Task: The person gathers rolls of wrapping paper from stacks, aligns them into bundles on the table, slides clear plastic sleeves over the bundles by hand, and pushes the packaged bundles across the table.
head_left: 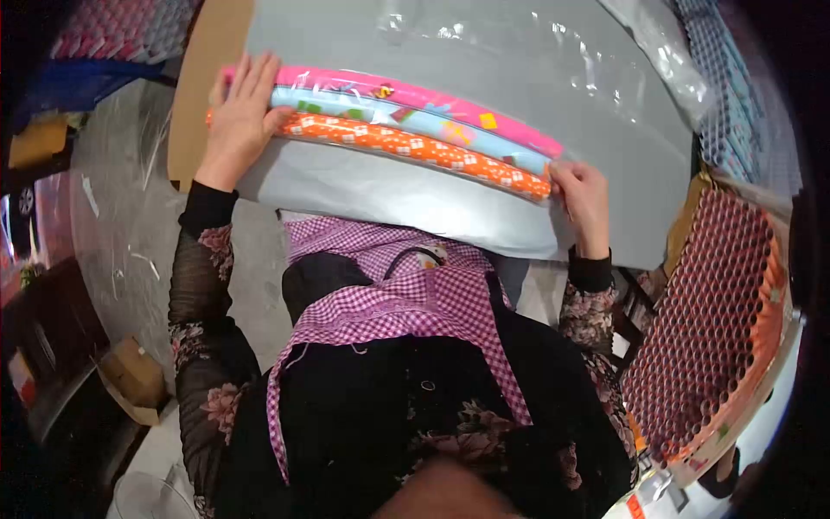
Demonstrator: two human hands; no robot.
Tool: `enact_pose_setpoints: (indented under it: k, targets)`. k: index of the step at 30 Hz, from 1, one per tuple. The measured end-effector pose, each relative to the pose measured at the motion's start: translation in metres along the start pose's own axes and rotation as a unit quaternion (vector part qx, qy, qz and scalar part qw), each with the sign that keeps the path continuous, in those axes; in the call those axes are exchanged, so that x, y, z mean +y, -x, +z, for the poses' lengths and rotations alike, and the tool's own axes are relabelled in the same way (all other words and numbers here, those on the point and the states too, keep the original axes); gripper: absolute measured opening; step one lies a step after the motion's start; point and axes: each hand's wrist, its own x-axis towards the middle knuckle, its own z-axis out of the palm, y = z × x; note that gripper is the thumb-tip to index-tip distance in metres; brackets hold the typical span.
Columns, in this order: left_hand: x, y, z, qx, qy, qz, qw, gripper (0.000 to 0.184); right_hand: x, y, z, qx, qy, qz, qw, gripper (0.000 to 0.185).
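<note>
Three long wrapped rolls lie side by side across the grey table [640,199]: a pink roll [415,98] at the back, a light blue roll [415,122] in the middle and an orange patterned roll [415,147] nearest me. My left hand [245,117] rests flat over their left ends, its fingers stretched out. At the right ends, my right hand [581,192] has its thumb and fingers pinched at the tip of the blue and orange rolls. A silvery plastic sheet [415,197] lies under the rolls along the front edge.
Clear plastic film [670,65] lies at the back right. To the right stands a box of many reddish roll ends [700,320], with blue patterned rolls [726,104] behind it. More pink rolls [125,30] are at the upper left. An open cardboard box [134,376] sits lower left.
</note>
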Motion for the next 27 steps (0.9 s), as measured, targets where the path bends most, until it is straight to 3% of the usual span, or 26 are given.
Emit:
enact_pose_setpoints:
  k: [3, 9, 11, 12, 23, 24, 25, 27]
  targets:
    - [0.0, 0.002, 0.001, -0.005, 0.005, 0.001, 1.0, 0.065, -0.003, -0.001, 0.002, -0.037, -0.12, 0.051, 0.991, 0.029]
    - [0.005, 0.001, 0.0, -0.021, 0.019, -0.008, 1.0, 0.066, -0.001, -0.016, -0.007, -0.133, -0.155, 0.089, 0.975, 0.028]
    - [0.008, 0.0, -0.006, -0.029, -0.005, -0.022, 0.999, 0.066, -0.01, -0.015, -0.01, -0.167, -0.191, 0.167, 0.953, 0.029]
    - [0.008, -0.001, -0.007, -0.023, -0.002, -0.013, 1.0, 0.065, -0.001, -0.02, -0.009, -0.158, -0.205, 0.16, 0.952, 0.029]
    - [0.009, -0.005, -0.005, 0.024, 0.024, 0.022, 0.999, 0.063, -0.001, -0.013, -0.007, -0.139, -0.202, 0.149, 0.958, 0.028]
    - [0.011, -0.007, -0.009, 0.004, 0.039, -0.015, 0.999, 0.063, -0.003, -0.012, -0.006, -0.135, -0.194, 0.139, 0.962, 0.032]
    - [0.013, -0.006, -0.01, -0.018, 0.058, -0.047, 0.997, 0.063, -0.004, -0.011, -0.008, -0.146, -0.17, 0.119, 0.967, 0.032]
    - [0.004, -0.002, 0.003, -0.001, 0.047, 0.004, 0.999, 0.063, -0.018, -0.004, -0.015, -0.128, -0.043, 0.093, 0.986, 0.031]
